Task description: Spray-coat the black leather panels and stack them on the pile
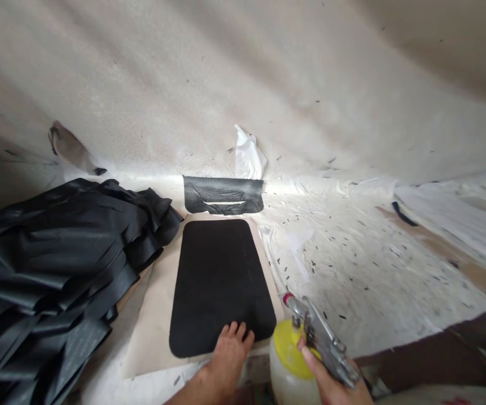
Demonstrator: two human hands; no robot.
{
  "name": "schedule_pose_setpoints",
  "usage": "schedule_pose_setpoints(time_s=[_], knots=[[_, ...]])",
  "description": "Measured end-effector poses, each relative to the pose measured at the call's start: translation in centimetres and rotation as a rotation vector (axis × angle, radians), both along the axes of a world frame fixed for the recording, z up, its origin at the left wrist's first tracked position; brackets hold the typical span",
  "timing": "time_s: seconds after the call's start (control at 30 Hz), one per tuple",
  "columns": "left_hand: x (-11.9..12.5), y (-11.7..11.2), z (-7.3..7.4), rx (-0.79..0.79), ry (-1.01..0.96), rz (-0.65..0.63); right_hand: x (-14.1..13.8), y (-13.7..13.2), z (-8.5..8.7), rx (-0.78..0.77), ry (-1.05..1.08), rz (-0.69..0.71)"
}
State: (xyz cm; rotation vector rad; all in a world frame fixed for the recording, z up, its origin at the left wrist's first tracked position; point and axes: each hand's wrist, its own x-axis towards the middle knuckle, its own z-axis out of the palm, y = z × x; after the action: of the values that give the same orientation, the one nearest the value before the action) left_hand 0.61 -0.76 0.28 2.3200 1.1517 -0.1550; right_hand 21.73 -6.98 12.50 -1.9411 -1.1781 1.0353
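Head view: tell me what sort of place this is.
Probably a workshop spraying corner: a spray gun in the right hand, a stained backdrop behind, and piled black sheets at left.

Two bare hands at the bottom, one left hand (231, 355) and one right hand (338, 389). One silver metal spray gun (326, 342), lower right, with one yellow-lidded pot (287, 344). One black rounded-rectangle sheet (221, 281), centre. Black sheets in the left heap (57, 253)? Way too overlapped to count.

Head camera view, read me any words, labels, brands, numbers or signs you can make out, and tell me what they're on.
No text is readable.
Black sheets, left: what looks like faint print on a lower fold, too blurred to read.
Spray gun, its cup and the black panel: no lettering visible.
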Motion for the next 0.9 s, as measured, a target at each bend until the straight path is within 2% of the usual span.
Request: schedule_pose_setpoints(time_s=[0.13,0.33,0.67,0.8,0.9], knots=[[0.6,0.1,-1.4,-0.059,0.089,-0.019,0.0,1.7,0.0,-0.034,0.103,-0.007],[0.9,-0.9,-3.4,0.0,0.089,0.026,0.4,2.4,-0.5,0.031,0.114,-0.026],[0.8,-1.0,-3.1,-0.024,0.073,0.033,1.0,2.9,-0.6,0.011,0.098,-0.032],[0.6,-1.3,-3.5,0.0,0.076,0.024,1.4,2.2,-0.7,0.01,0.071,-0.017],[0.4,-1.5,-3.3,0.013,0.088,0.0,1.6,1.1,-0.7,-0.027,0.068,-0.019]])
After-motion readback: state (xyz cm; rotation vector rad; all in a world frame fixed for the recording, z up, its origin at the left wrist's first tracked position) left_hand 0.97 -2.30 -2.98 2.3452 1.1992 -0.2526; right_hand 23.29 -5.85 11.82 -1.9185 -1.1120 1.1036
